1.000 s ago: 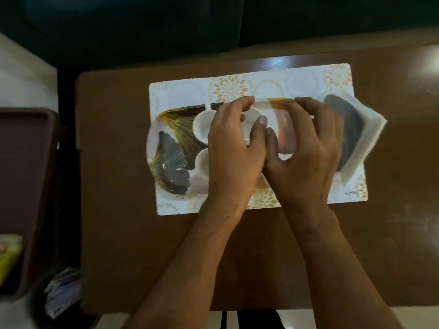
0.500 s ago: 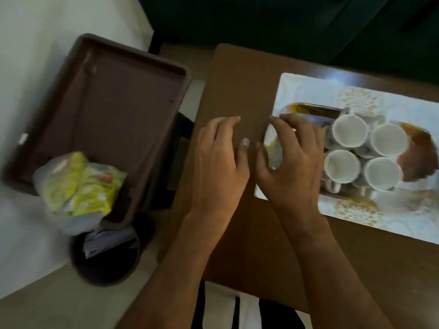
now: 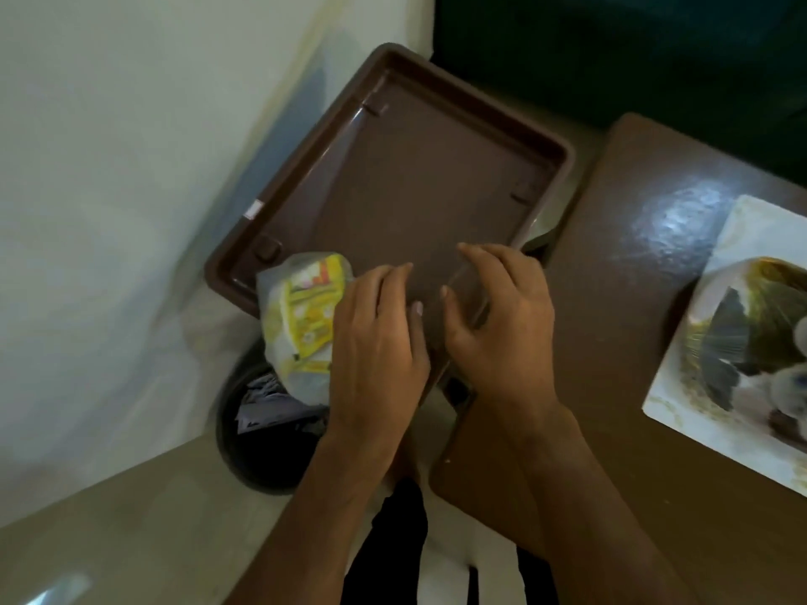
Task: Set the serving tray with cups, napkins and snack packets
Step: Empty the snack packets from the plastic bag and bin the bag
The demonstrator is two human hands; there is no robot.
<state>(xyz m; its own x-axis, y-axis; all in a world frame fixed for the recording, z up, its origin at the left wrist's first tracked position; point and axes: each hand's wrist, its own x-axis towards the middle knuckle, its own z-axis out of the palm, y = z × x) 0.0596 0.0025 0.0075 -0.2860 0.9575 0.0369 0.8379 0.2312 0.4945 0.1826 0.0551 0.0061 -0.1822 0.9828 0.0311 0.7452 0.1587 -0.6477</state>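
A clear bag of yellow snack packets (image 3: 301, 320) lies at the near left corner of a brown plastic tray (image 3: 419, 176). My left hand (image 3: 375, 338) hovers just right of the bag with relaxed fingers, holding nothing. My right hand (image 3: 502, 325) is over the tray's near right edge, fingers loosely curved and empty. At the far right, the patterned serving tray (image 3: 738, 325) sits on a white placemat (image 3: 698, 412), with a white cup (image 3: 788, 382) partly cut off by the frame edge.
The brown table (image 3: 611, 264) fills the right side. A dark waste bin (image 3: 266, 434) with papers stands on the floor below the bag. A pale wall (image 3: 109, 168) runs along the left. My dark trousers show at the bottom.
My view swung left from the serving tray to the brown tray. Both hands left the cups and moved left over the brown tray, next to the snack bag.
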